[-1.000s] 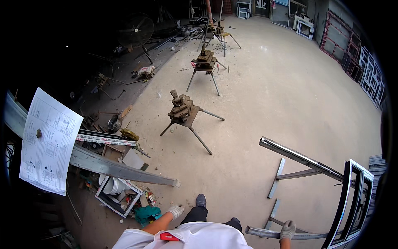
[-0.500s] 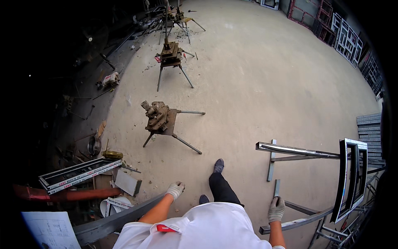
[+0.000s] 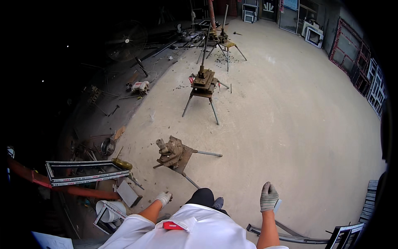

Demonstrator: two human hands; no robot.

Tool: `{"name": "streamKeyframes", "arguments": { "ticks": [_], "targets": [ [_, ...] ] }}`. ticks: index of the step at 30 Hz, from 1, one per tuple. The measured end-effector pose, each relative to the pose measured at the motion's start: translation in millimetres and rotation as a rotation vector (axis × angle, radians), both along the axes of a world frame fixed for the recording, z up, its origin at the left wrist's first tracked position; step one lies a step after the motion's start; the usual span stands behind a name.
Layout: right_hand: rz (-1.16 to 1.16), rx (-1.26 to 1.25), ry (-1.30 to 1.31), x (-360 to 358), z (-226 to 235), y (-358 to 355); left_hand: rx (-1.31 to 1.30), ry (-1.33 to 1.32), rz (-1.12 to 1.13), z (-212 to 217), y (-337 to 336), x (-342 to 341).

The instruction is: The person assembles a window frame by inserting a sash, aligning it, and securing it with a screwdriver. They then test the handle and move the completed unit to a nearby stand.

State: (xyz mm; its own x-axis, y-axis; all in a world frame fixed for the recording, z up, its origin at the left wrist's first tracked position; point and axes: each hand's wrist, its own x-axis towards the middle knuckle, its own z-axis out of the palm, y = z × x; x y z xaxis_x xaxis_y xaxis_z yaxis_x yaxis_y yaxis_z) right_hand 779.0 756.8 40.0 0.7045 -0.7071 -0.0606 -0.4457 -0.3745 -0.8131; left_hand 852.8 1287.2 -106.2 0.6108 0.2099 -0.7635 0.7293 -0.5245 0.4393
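My left hand (image 3: pixel 164 198), in a pale striped work glove, hangs low at my left side with its fingers curled in; nothing shows in it. The same kind of glove covers my right hand (image 3: pixel 268 197), raised ahead of my right side. Its fingers are bent together, with no object visible in them. Beyond it a short grey metal bar end (image 3: pixel 278 205) pokes out from behind the glove. Nearest ahead of the left hand is a rusty brown machine on a legged stand (image 3: pixel 172 153), its top bearing a stubby cylinder.
A second legged machine (image 3: pixel 203 85) with a tall lever stands farther ahead. On the left are a white-edged window frame (image 3: pixel 89 180), a white bucket (image 3: pixel 110 211) and a red-orange pipe (image 3: pixel 87 191). Metal bars (image 3: pixel 290 238) and a dark frame (image 3: pixel 346 234) lie low right; frames (image 3: pixel 350 52) lean far right.
My view has moved forward and tilted up, so the machines shift right and lower. The right hand has swung forward and up, away from the metal bars. My stepping leg has changed position.
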Motion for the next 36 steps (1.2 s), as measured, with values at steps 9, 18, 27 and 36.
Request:
{"name": "streamKeyframes", "arguments": {
  "ticks": [9,18,27,36],
  "targets": [
    [0.064,0.165,0.101,128,-44,-68,0.137,-0.09,-0.478,-14,-141,175],
    [-0.683,0.477,0.644,137,-185,-242,0.059,0.052,-0.425,-68,-306,437],
    [-0.744,0.712,0.573,349,-155,-341,-0.187,-0.272,-0.455,-10,-511,692],
    [-0.61,0.757,0.575,544,-181,-549,-0.123,-0.13,-0.139,-39,-577,743]
  ]
}}
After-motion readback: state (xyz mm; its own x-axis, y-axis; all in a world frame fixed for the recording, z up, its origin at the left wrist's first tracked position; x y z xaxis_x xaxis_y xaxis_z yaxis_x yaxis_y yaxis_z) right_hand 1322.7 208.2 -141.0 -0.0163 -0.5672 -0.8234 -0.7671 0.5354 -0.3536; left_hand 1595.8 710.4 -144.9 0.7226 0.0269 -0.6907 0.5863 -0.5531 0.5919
